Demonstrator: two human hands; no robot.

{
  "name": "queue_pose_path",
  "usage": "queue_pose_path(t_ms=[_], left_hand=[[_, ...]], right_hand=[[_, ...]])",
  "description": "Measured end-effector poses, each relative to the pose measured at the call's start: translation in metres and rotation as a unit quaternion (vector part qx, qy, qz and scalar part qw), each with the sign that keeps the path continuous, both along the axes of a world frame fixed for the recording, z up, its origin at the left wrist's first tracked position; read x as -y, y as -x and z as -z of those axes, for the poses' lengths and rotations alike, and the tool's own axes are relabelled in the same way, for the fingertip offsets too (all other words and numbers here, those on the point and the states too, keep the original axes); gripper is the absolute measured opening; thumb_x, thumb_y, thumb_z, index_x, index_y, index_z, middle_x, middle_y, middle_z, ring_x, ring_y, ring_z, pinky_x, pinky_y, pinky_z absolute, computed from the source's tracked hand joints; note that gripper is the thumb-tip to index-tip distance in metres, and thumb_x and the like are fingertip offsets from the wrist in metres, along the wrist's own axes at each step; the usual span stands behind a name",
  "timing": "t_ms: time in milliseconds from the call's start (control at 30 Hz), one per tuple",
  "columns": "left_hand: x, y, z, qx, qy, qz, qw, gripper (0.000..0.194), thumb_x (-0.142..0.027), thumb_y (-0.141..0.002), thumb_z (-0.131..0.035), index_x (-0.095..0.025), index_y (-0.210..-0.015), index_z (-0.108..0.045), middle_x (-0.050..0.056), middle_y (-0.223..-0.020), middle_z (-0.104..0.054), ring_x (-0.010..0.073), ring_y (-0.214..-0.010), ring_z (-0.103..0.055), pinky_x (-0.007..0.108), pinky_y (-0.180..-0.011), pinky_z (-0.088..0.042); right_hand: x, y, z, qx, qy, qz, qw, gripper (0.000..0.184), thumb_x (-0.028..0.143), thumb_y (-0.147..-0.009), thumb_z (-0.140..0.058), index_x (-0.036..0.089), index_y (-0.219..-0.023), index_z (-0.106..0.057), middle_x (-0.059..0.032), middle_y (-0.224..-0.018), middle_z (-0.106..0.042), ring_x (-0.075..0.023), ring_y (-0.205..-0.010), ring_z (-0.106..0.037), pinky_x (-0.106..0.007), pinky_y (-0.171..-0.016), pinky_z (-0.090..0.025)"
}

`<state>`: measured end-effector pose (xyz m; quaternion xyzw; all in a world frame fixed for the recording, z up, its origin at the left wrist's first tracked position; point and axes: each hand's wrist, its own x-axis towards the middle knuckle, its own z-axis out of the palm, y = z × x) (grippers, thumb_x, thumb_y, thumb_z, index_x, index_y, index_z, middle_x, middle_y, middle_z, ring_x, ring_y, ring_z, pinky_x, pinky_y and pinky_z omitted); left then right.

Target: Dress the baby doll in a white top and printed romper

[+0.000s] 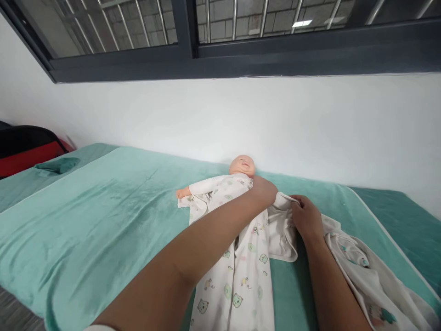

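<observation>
A baby doll (243, 164) lies face up, its head towards the wall. It wears a white printed one-piece garment (237, 280) that spreads down the bed towards me. One doll hand (183, 192) pokes out of the sleeve on the left. My left arm crosses over the doll's body, and my left hand (265, 191) is at the shoulder on the right side; its fingers are hidden. My right hand (306, 215) is closed, pinching the edge of the white sleeve cloth (284, 201) on that side. The doll's other hand is out of sight.
A crumpled white cloth with printed figures (358, 266) lies beside and beneath my right forearm. Green plush bedding (103, 220) covers the bed. Behind it stand a white wall (155, 119) and a dark window frame (241, 59). A red and black bag (31, 147) sits at far left.
</observation>
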<state>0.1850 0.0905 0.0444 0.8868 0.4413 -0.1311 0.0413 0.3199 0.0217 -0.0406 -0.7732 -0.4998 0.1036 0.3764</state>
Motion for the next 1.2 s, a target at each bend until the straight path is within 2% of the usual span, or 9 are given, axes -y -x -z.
queue_pose_path(t_ms=[200,333,467,567,667,767,900,1067,1200], left_hand=[[0.001,0.031,-0.02,0.013,-0.051,-0.017,0.998,0.043,-0.011,-0.088,-0.054,-0.014,-0.13,-0.063,0.021,-0.134,-0.065,0.0345,-0.122,-0.061,0.054,-0.099,-0.045],[0.0,0.051,-0.034,0.015,-0.08,-0.031,0.996,0.044,-0.01,-0.087,-0.055,-0.012,-0.131,-0.058,0.021,-0.13,-0.065,0.0319,-0.117,-0.063,0.045,-0.093,-0.048],[-0.001,0.057,-0.036,0.018,-0.089,-0.037,0.995,0.044,-0.011,-0.086,-0.057,-0.013,-0.13,-0.056,0.02,-0.128,-0.065,0.0308,-0.114,-0.064,0.042,-0.09,-0.048],[0.002,0.048,-0.028,0.023,-0.08,-0.037,0.996,0.042,-0.012,-0.088,-0.056,-0.015,-0.13,-0.056,0.02,-0.13,-0.064,0.0319,-0.119,-0.062,0.045,-0.094,-0.047],[0.012,0.034,-0.017,0.034,-0.059,-0.032,0.997,0.039,-0.015,-0.089,-0.056,-0.016,-0.127,-0.059,0.018,-0.129,-0.064,0.0315,-0.12,-0.061,0.046,-0.096,-0.047],[0.03,0.033,-0.01,0.059,-0.057,-0.025,0.996,0.035,-0.018,-0.092,-0.053,-0.016,-0.126,-0.059,0.015,-0.131,-0.063,0.0309,-0.121,-0.059,0.048,-0.1,-0.045],[0.053,0.072,-0.006,0.191,-0.129,-0.04,0.972,0.029,-0.033,-0.099,-0.047,-0.016,-0.119,-0.06,0.012,-0.128,-0.064,0.0295,-0.126,-0.054,0.047,-0.106,-0.042],[0.053,0.139,0.016,0.398,-0.142,-0.211,0.881,0.028,-0.037,-0.101,-0.042,-0.023,-0.118,-0.06,0.007,-0.128,-0.065,0.023,-0.121,-0.058,0.036,-0.102,-0.046],[0.044,0.157,0.036,0.512,-0.091,-0.248,0.817,0.029,-0.04,-0.099,-0.047,-0.022,-0.119,-0.059,0.007,-0.13,-0.063,0.0203,-0.125,-0.055,0.033,-0.108,-0.042]], right_hand=[[-0.002,-0.006,0.0,-0.073,-0.013,0.007,0.997,0.036,0.029,-0.075,-0.045,0.02,-0.099,-0.072,-0.0101,-0.099,-0.075,-0.0261,-0.091,-0.067,-0.036,-0.078,-0.047],[-0.004,-0.01,0.004,-0.18,-0.062,0.028,0.981,0.03,0.029,-0.069,-0.055,0.019,-0.093,-0.07,-0.0081,-0.088,-0.075,-0.0242,-0.081,-0.067,-0.034,-0.071,-0.05],[-0.002,-0.013,0.004,-0.368,-0.151,0.016,0.917,0.032,0.021,-0.058,-0.067,0.022,-0.09,-0.065,-0.0055,-0.093,-0.074,-0.0233,-0.083,-0.069,-0.032,-0.067,-0.054],[0.0,-0.015,0.0,-0.455,-0.226,-0.001,0.861,0.037,0.018,-0.056,-0.067,0.024,-0.092,-0.062,-0.0049,-0.109,-0.073,-0.0225,-0.099,-0.069,-0.033,-0.076,-0.057],[0.0,-0.013,-0.005,-0.506,-0.272,0.046,0.817,0.033,0.016,-0.057,-0.063,0.023,-0.089,-0.062,-0.0033,-0.109,-0.073,-0.0196,-0.105,-0.069,-0.035,-0.089,-0.055],[0.0,0.001,-0.008,-0.408,-0.334,0.08,0.846,0.025,0.017,-0.064,-0.059,0.022,-0.087,-0.065,-0.0026,-0.1,-0.074,-0.0185,-0.101,-0.07,-0.037,-0.099,-0.051],[0.005,0.034,-0.01,-0.271,-0.289,-0.043,0.917,0.025,0.028,-0.08,-0.06,0.02,-0.102,-0.068,-0.0062,-0.11,-0.073,-0.0212,-0.106,-0.067,-0.041,-0.1,-0.05],[0.014,0.065,-0.012,-0.152,-0.141,-0.158,0.965,0.037,0.042,-0.092,-0.056,0.025,-0.123,-0.065,-0.0068,-0.133,-0.066,-0.0249,-0.127,-0.057,-0.045,-0.11,-0.041],[0.016,0.076,-0.014,-0.103,-0.099,-0.221,0.965,0.043,0.046,-0.093,-0.056,0.026,-0.132,-0.06,-0.0068,-0.141,-0.062,-0.0251,-0.133,-0.053,-0.048,-0.118,-0.034]])
